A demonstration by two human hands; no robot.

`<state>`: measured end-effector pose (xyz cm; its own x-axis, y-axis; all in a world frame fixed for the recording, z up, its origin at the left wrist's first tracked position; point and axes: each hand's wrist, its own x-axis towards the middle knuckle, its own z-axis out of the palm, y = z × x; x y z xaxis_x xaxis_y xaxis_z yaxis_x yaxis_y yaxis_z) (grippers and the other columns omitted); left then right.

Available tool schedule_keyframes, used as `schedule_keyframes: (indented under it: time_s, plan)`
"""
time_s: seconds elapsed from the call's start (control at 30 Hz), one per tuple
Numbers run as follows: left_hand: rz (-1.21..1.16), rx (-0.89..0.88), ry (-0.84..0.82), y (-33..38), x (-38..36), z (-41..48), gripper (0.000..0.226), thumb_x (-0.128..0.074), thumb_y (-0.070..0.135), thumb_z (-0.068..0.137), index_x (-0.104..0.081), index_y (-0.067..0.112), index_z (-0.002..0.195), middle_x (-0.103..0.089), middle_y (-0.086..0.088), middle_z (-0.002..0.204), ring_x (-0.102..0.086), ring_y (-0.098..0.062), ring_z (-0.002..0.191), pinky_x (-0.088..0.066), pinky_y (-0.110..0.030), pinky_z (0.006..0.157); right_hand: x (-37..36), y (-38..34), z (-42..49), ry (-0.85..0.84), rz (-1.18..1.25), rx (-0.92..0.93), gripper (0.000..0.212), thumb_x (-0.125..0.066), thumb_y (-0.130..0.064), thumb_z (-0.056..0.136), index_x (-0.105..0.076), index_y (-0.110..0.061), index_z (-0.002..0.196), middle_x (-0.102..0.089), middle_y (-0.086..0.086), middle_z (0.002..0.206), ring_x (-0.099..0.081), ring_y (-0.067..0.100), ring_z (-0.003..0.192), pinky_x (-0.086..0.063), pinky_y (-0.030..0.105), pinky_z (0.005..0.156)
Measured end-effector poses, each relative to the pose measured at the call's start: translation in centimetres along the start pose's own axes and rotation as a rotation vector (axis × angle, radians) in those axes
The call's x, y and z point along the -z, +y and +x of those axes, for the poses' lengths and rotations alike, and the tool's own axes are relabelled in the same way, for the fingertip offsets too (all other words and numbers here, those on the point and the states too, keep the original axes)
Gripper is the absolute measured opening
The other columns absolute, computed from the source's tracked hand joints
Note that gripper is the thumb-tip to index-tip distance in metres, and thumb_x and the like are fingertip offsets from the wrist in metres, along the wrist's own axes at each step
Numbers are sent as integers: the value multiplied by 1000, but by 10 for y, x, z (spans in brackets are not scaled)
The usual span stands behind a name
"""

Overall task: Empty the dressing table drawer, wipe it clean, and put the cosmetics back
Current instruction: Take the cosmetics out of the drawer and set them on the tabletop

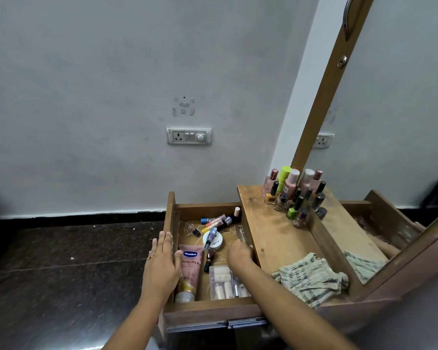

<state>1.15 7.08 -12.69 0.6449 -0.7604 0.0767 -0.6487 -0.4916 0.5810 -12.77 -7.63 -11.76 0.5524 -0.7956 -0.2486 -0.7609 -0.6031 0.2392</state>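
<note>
L hand (162,258) flat, fingers straight, resting on left wall of drawer (171,223); bare dark floor (61,261) to its left. Drawer stands open w/ cosmetics inside: Vaseline tube (190,269) along left wall, round white tin (213,241) mid, clear case (225,281) nr front. R hand (239,253) down inside, fingers hidden, can't tell grip. Tabletop (271,236) covers drawer's right end; cloth (311,276) nr front, polish bottles (288,195) by mirror (390,147).

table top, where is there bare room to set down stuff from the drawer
The table top is bare between the bottles at the back and the cloth at the front, out to the drawer-side edge. The drawer is crowded: tube, round jar, clear box and loose lipsticks cover most of its floor.
</note>
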Motion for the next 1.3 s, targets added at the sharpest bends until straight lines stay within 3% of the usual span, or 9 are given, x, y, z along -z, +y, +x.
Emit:
schedule_keyframes:
  time_s: [0.13, 0.27, 0.5, 0.6, 0.67, 0.73, 0.9, 1.07, 1.3]
  plan:
    - [-12, -2, 1, -1, 0, 1, 61, -36, 41, 101, -17, 19, 154, -10, 2, 161, -5, -18, 149, -20, -39, 118, 0, -2, 1, -29, 44, -56, 31, -46, -9, 99, -52, -2, 129, -63, 7, 117, -65, 16, 103, -54, 24, 78]
    - [-16, 7, 2, 0, 0, 1, 61, -37, 41, 101, -17, 20, 154, -10, 2, 161, -5, -18, 149, -20, -40, 117, 11, -1, 3, 49, 172, -76, 27, -49, -11, 97, -56, -7, 123, -63, 6, 119, -64, 17, 108, -52, 25, 84]
    - [-40, -1, -2, 0, 2, 0, 60, -37, 40, 101, -17, 20, 154, -9, 2, 161, -4, -17, 149, -20, -40, 118, 45, 15, -7, 224, 950, 46, 17, -68, -35, 80, -68, -24, 93, -68, -7, 83, -62, 8, 74, -52, 28, 66]
    - [-31, 2, -5, 0, 0, 0, 61, -36, 41, 101, -16, 21, 154, -8, 3, 162, -4, -17, 149, -19, -40, 118, 61, 42, -17, 298, 1240, 85, 18, -76, -20, 75, -72, -21, 93, -70, -7, 86, -59, 2, 73, -47, 18, 64]
    - [-19, 6, -5, 0, -1, 1, 60, -36, 42, 101, -16, 21, 154, -8, 3, 162, -4, -17, 149, -19, -41, 117, 71, 65, -21, 340, 1293, 70, 20, -77, -14, 74, -72, -22, 93, -71, -5, 90, -64, 8, 82, -53, 25, 73]
    - [-17, 5, -3, 0, -2, 2, 60, -37, 41, 101, -17, 21, 154, -8, 2, 162, -4, -18, 149, -20, -42, 117, 78, 90, -22, 406, 1299, 55, 23, -78, -12, 72, -73, -23, 91, -72, -5, 90, -66, 13, 88, -56, 35, 82]
    - [-10, 4, -7, -3, -5, 3, 61, -37, 42, 100, -17, 20, 154, -8, 2, 162, -5, -18, 149, -20, -43, 117, 94, 141, -27, 532, 1193, 4, 30, -81, -1, 68, -74, -16, 93, -72, -5, 93, -67, 10, 92, -55, 28, 86]
    - [-6, 7, -4, -4, -4, 3, 61, -37, 42, 100, -17, 20, 154, -9, 2, 161, -5, -18, 149, -22, -45, 117, 100, 167, -26, 531, 986, -100, 29, -78, 4, 65, -75, -12, 89, -71, -2, 83, -64, 8, 78, -45, 4, 64]
    - [-7, 6, -4, -3, -3, 3, 61, -38, 40, 100, -18, 18, 154, -11, 1, 161, -6, -18, 149, -22, -44, 116, 98, 172, -13, 441, 647, -196, 27, -73, -1, 69, -73, -22, 87, -72, -2, 91, -64, 19, 92, -53, 30, 76]
